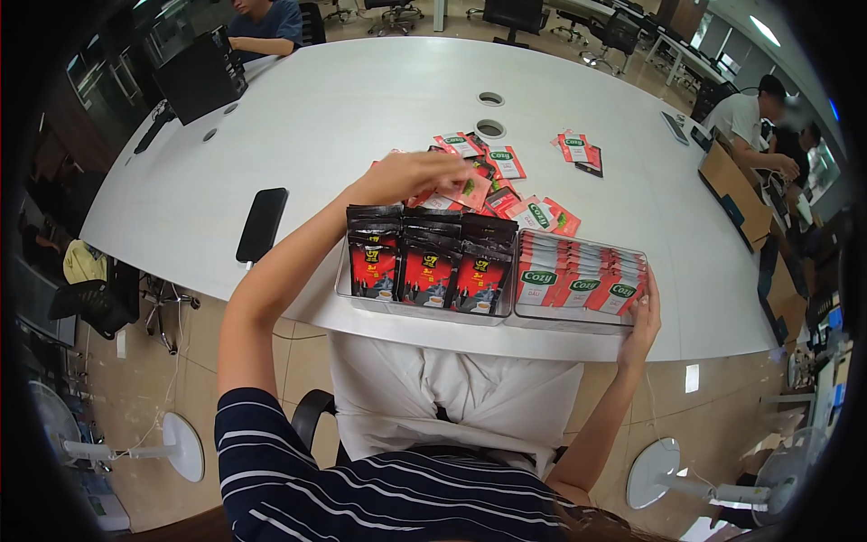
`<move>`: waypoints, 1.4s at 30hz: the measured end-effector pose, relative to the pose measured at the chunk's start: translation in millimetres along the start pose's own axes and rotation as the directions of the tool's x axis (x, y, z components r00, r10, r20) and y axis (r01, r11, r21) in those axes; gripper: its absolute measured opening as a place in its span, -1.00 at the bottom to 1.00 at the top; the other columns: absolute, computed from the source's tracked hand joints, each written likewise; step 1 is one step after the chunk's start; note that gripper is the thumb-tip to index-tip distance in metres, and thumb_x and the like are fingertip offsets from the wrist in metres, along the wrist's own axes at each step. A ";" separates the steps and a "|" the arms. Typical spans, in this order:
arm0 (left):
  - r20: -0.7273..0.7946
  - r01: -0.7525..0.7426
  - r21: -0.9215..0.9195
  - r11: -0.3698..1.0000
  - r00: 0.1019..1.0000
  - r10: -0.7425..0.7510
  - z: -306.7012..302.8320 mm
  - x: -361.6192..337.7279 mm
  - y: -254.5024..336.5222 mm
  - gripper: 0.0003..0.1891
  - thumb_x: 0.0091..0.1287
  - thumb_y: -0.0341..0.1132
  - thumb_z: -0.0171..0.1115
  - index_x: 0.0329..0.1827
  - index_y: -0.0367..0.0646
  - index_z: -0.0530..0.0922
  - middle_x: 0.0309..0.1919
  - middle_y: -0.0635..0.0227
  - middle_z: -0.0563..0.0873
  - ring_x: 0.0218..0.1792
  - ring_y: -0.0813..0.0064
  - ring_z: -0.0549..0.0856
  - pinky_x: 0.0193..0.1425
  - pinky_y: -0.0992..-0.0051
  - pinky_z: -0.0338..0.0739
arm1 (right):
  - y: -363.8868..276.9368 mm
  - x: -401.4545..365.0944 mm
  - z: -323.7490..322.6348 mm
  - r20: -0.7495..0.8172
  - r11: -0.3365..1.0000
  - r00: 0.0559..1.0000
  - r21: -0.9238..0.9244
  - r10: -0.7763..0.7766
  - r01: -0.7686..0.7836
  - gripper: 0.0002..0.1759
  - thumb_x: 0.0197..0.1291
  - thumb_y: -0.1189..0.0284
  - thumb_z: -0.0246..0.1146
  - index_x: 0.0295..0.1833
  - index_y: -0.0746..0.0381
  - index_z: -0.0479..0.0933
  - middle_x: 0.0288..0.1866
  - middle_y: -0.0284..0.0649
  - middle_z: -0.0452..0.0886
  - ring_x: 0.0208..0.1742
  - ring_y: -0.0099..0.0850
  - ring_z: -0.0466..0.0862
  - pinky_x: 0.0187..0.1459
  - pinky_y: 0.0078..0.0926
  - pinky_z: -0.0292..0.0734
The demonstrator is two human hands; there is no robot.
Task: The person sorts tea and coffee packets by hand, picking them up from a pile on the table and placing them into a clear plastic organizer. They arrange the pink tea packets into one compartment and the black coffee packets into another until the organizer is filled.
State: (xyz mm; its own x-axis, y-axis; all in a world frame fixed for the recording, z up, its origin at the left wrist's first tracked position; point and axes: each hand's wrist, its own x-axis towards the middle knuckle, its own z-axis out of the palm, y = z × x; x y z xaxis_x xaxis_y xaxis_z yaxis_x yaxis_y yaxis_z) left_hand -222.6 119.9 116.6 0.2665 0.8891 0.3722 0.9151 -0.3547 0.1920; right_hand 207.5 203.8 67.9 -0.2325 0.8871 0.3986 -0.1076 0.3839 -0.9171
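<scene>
White table, office chairs behind. Loose sachets piled just beyond two clear bins. Left hand over the pile, fingers blurred, can't tell if gripping one. Left bin has black-and-red G7 packets; right bin beside it has Cozy packets in rows. Right hand on its outer side, fingers along the wall, grip unclear. Phone off left, small sachet cluster farther right.

an office, most likely — a broad white table with round cable holes in its top, black wheeled chairs, more desks behind — and a person seated at the far edge.
</scene>
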 end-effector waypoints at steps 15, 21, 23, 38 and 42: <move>-0.189 -0.051 0.180 0.982 0.978 0.086 6.1 -19.4 -3.3 -0.48 0.18 -0.41 0.20 0.27 -0.01 0.47 0.02 0.28 0.67 -0.16 0.29 0.72 -0.14 0.37 0.61 | -39.7 33.7 4.3 -0.059 0.909 0.951 -0.317 -0.305 0.272 -0.51 0.38 0.23 -0.06 0.20 0.37 0.46 0.18 -0.08 0.55 0.27 -0.28 0.48 0.31 -0.32 0.26; -0.594 0.224 -0.232 0.947 0.738 -0.320 -17.5 -55.1 -15.8 -0.64 0.26 -0.59 0.09 0.13 -0.20 0.55 -0.18 0.15 0.75 -0.22 0.36 0.77 -0.22 0.39 0.62 | -77.4 93.9 81.7 0.480 0.785 0.873 -0.505 -0.090 0.358 -0.71 0.17 0.27 0.27 -0.09 0.23 0.64 -0.12 -0.23 0.71 -0.05 -0.37 0.65 -0.04 -0.37 0.51; -0.702 0.221 -0.270 0.937 0.621 -0.349 -39.3 -77.3 2.1 -0.71 0.38 -0.52 0.03 0.14 -0.33 0.51 -0.18 0.11 0.75 -0.13 0.33 0.76 -0.12 0.44 0.64 | -53.7 119.3 102.9 0.615 0.685 0.787 -0.596 0.054 0.419 -0.66 0.11 0.20 0.33 -0.13 0.22 0.65 -0.15 -0.22 0.70 -0.04 -0.34 0.65 -0.07 -0.34 0.53; -0.396 -0.159 -0.909 0.384 0.052 -0.917 30.5 -157.7 90.4 -0.69 0.53 -0.14 -0.08 0.10 -0.20 0.38 -0.32 0.34 0.62 -0.38 0.45 0.71 -0.34 0.56 0.55 | -0.8 152.5 141.0 0.580 0.404 0.771 -0.791 0.261 0.459 -0.50 -0.16 0.25 0.44 -0.07 0.29 0.59 -0.13 0.00 0.66 -0.05 -0.17 0.68 -0.09 -0.27 0.55; -0.385 -0.147 -0.916 0.372 0.064 -0.921 32.7 -160.0 92.0 -0.71 0.52 -0.16 -0.06 0.07 -0.20 0.41 -0.34 0.33 0.62 -0.40 0.46 0.69 -0.33 0.55 0.56 | -13.1 148.5 112.3 0.532 0.688 0.847 -0.612 -0.006 0.389 -0.72 0.08 0.43 0.28 -0.06 0.22 0.56 -0.24 -0.06 0.67 -0.26 -0.28 0.69 -0.27 -0.41 0.56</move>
State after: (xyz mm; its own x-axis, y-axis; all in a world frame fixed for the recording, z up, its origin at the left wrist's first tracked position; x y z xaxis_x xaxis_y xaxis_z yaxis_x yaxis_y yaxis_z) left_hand -171.1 -45.5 45.0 -0.9419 0.2725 0.1964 0.0244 -0.5277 0.8491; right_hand 65.8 301.8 139.8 -0.7101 0.6128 0.3468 0.4271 0.7665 -0.4797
